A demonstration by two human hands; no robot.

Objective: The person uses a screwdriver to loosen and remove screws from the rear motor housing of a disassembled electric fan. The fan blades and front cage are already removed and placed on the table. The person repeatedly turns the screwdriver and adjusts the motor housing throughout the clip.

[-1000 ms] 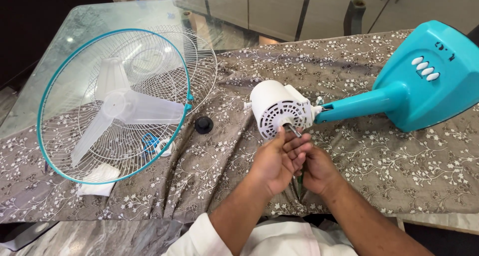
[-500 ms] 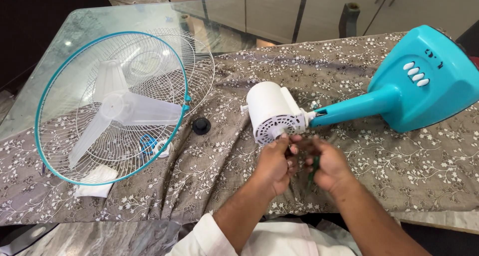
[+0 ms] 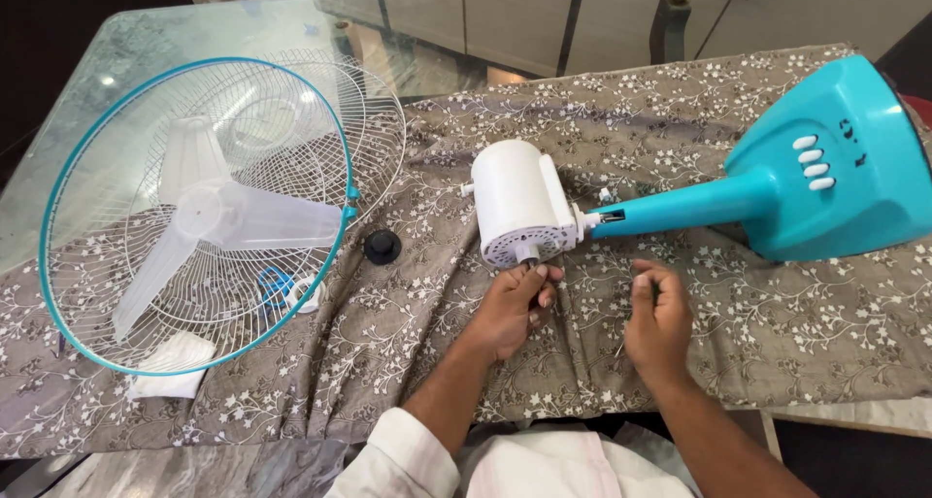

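While the white fan motor [image 3: 516, 204] lies on the floral cloth [image 3: 408, 314], the left hand [image 3: 510, 309] pinches its shaft; the right hand [image 3: 658, 321] hovers half-curled, perhaps holding a slim tool, though that's unclear.

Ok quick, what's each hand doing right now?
Left hand: fingers pinched on the metal shaft of the white fan motor.
Right hand: curled loosely above the flowered cloth; whether it holds anything cannot be told.
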